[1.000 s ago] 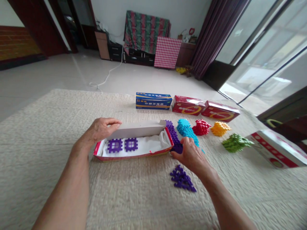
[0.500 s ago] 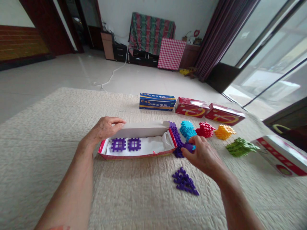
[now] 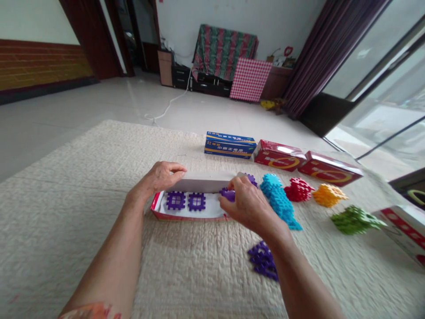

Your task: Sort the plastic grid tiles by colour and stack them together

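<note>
My left hand [image 3: 162, 178] grips the raised flap at the left end of an open red-and-white box [image 3: 186, 216] on the cream mat. Two purple grid tiles [image 3: 186, 201] lie flat inside it. My right hand [image 3: 247, 206] hovers over the box's right part and pinches another purple tile [image 3: 227, 194] between thumb and fingers. A row of purple tiles [image 3: 251, 179] peeks out behind that hand. A small heap of purple tiles [image 3: 263, 261] lies by my right forearm.
Piles of cyan [image 3: 279, 198], red [image 3: 298, 189], orange [image 3: 328, 195] and green tiles [image 3: 353, 219] line the mat to the right. A blue box [image 3: 229, 144] and two red boxes [image 3: 305, 160] lie behind them; another box [image 3: 407, 230] lies at the right edge.
My right hand lifted a purple tile from the row beside the box and carried it left over the box. The left hand kept its hold on the flap. The view shifted.
</note>
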Action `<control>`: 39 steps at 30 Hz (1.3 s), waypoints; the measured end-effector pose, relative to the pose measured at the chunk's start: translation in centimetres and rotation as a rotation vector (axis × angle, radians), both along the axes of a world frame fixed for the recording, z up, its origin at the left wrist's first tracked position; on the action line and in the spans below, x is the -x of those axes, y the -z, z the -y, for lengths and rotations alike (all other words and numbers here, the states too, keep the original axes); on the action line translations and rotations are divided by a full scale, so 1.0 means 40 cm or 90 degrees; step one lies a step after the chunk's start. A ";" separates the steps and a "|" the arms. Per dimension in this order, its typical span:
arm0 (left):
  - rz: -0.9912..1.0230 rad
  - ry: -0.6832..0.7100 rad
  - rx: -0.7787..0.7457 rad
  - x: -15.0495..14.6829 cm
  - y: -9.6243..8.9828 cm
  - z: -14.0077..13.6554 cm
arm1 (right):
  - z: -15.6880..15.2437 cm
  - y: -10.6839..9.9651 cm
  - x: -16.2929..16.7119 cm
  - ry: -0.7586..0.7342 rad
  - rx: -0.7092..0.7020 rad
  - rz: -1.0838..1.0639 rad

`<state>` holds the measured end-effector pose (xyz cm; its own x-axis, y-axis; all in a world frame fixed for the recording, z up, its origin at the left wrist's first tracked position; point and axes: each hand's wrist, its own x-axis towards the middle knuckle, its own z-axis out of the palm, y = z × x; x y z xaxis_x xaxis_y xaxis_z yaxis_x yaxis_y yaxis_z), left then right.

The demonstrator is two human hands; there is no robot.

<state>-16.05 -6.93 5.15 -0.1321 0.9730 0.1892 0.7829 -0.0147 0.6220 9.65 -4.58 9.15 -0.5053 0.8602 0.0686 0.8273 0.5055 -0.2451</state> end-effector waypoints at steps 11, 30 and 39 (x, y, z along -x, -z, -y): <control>0.003 0.003 0.009 0.001 -0.002 0.002 | -0.005 0.034 0.021 0.017 -0.019 0.042; -0.010 0.001 0.006 0.005 0.005 -0.002 | -0.054 -0.001 -0.183 0.098 -0.057 0.017; -0.011 0.002 0.013 0.018 0.016 -0.008 | -0.038 0.121 -0.257 0.137 -0.068 0.038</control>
<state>-16.78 -6.61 4.50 -0.1254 0.9773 0.1707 0.7934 -0.0045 0.6086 19.93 -3.04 4.31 -0.3170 0.9379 0.1409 0.9301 0.3365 -0.1473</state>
